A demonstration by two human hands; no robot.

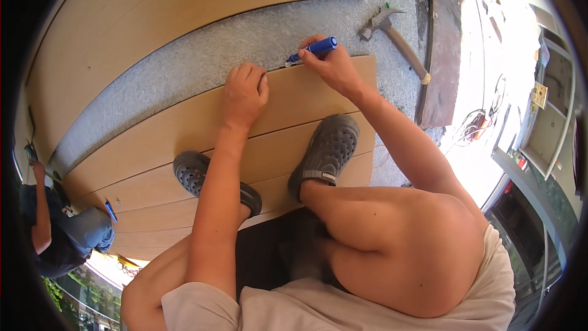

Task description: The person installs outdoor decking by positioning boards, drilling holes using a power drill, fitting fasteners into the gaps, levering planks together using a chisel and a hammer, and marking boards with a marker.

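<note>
In my right hand (334,67) is a blue marker (315,49), gripped between thumb and fingers and slanting down to the left. Its lower end meets a small metal piece (290,64) at the far edge of a tan plank (184,112). Left of that, my left hand (244,95) rests at the same edge with its fingers curled in. A small dark bit shows by its fingertips, too small to name. Beyond the edge lies a strip of grey, rough floor (226,29).
A claw hammer (401,47) lies on the grey floor at the right, beside a worn dark board (450,43). Farther off is another wide tan plank (141,12). My dark clogs (327,147) stand on the laid planks. At the far left, another person (58,227) crouches near a blue pen (111,211).
</note>
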